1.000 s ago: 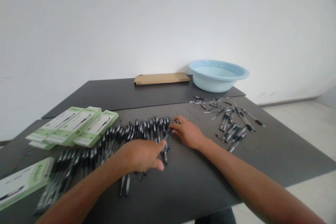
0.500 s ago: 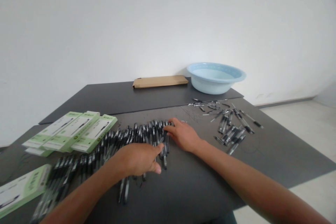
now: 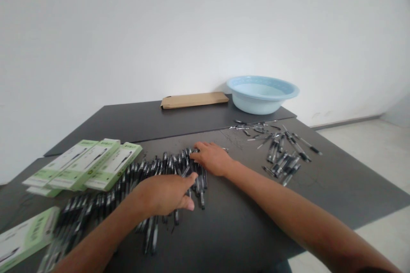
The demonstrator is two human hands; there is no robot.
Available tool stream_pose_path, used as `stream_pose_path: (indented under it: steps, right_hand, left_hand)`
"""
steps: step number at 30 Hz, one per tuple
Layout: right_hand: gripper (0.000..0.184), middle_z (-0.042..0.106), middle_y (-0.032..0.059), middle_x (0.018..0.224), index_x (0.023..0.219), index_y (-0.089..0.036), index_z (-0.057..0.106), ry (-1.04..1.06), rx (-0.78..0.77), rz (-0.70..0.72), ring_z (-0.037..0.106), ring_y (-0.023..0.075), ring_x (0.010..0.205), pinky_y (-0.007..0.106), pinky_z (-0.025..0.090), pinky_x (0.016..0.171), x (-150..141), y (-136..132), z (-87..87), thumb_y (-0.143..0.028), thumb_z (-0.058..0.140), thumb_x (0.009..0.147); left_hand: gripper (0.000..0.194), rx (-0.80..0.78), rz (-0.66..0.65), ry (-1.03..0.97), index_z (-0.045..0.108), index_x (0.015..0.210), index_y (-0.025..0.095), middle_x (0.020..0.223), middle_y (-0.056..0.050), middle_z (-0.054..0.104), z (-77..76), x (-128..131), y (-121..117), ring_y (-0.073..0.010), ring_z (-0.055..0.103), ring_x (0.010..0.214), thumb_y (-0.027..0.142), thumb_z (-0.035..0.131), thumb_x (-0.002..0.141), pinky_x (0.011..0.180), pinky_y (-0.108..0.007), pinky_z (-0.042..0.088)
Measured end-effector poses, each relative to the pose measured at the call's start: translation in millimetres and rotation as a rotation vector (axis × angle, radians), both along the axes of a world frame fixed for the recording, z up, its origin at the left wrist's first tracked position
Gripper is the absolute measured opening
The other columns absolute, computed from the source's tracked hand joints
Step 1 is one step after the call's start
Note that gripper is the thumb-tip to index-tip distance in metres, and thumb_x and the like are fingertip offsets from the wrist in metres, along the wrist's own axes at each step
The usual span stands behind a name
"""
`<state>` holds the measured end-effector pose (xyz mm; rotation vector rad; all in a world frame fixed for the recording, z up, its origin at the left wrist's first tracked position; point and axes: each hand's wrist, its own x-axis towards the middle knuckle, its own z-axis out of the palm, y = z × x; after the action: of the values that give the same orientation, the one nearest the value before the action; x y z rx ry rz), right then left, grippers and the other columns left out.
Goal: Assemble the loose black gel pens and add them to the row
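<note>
Over a long row of black-gripped clear pens [image 3: 128, 179], my left hand [image 3: 163, 196] reaches palm down, with its two visible digits apart. Its other fingers are hidden beneath it. My right hand [image 3: 211, 158] is at the right end of the row, fingers curled and pinching a pen [image 3: 185, 171] at its upper end. That pen slants down towards my left hand, where its lower part is hidden. More pens [image 3: 200, 187] lie under and between both hands, several stretching towards the near table edge.
Green and white pen boxes [image 3: 112, 170] are stacked at left, and another box [image 3: 28, 234] lies nearer. Loose pens and pen parts [image 3: 282, 158] are scattered on the right. A flat cardboard piece [image 3: 195, 100] and a blue basin [image 3: 262, 98] stand at the back of the dark table [image 3: 237, 226].
My right hand has moved left over the row, bringing the slanted pen with it. My left hand has shifted slightly left and down in view. The camera has moved a little.
</note>
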<state>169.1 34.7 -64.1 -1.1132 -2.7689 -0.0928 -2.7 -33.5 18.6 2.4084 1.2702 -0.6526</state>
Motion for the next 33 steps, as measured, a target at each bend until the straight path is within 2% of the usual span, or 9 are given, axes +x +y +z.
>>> stream_pose_path:
  steps: [6,11,18,24,29,33]
  right_hand:
    - [0.025,0.049,0.0090,0.116,0.107,-0.025,0.060,0.036,0.054,-0.002,0.048,0.0219,0.102,0.036,0.038,0.083,-10.9,3.0,-4.4,-0.027,0.038,0.095]
    - [0.025,0.050,0.0086,0.116,0.113,-0.024,0.056,0.064,0.088,-0.075,0.048,0.0228,0.102,0.037,0.038,0.083,-14.2,1.7,-6.0,-0.025,0.042,0.093]
    - [0.020,0.057,0.0091,0.104,0.103,-0.020,0.057,0.062,0.102,-0.132,0.049,0.0242,0.099,0.037,0.038,0.082,-10.8,-6.8,3.7,-0.021,0.043,0.090]
    - [0.019,0.062,0.0075,0.088,0.100,-0.019,0.056,0.030,-0.010,-0.081,0.056,0.0208,0.083,0.033,0.040,0.074,-13.9,-20.7,7.8,-0.025,0.040,0.091]
    - [0.017,0.060,0.0060,0.090,0.096,-0.021,0.057,0.023,-0.037,0.024,0.056,0.0205,0.084,0.030,0.041,0.070,-17.9,-24.9,1.6,-0.030,0.045,0.089]
    - [0.017,0.058,0.0061,0.090,0.098,-0.020,0.057,0.032,-0.029,0.053,0.056,0.0205,0.085,0.030,0.042,0.071,-15.8,-26.5,2.5,-0.029,0.047,0.088]
  left_hand:
    - [0.068,-0.059,-0.032,0.071,0.028,0.144,0.013,0.105,-0.014,0.069,3.4,6.2,-1.2,-0.0275,0.064,0.091,0.039,0.049,0.085,0.077,-0.034,0.047]
    - [0.067,-0.058,-0.009,0.058,0.032,0.143,0.014,0.105,-0.014,0.069,3.7,8.0,-2.4,-0.0275,0.064,0.093,0.037,0.051,0.083,0.078,-0.033,0.046]
    - [0.066,-0.051,0.002,0.029,0.035,0.142,0.014,0.107,-0.014,0.068,-2.6,5.6,-2.5,-0.0281,0.063,0.095,0.035,0.050,0.081,0.080,-0.034,0.046]
    - [0.064,-0.047,-0.018,0.017,0.037,0.140,0.011,0.106,-0.015,0.069,0.6,7.7,-3.2,-0.0287,0.064,0.094,0.031,0.047,0.080,0.079,-0.036,0.048]
    - [0.061,-0.075,-0.037,0.023,0.040,0.137,0.009,0.112,-0.019,0.066,1.1,7.7,-3.9,-0.0322,0.062,0.100,0.030,0.045,0.081,0.084,-0.040,0.047]
    - [0.062,-0.075,-0.034,0.004,0.037,0.139,0.009,0.117,-0.020,0.063,-1.1,5.2,-3.8,-0.0323,0.059,0.106,0.029,0.043,0.081,0.087,-0.042,0.045]
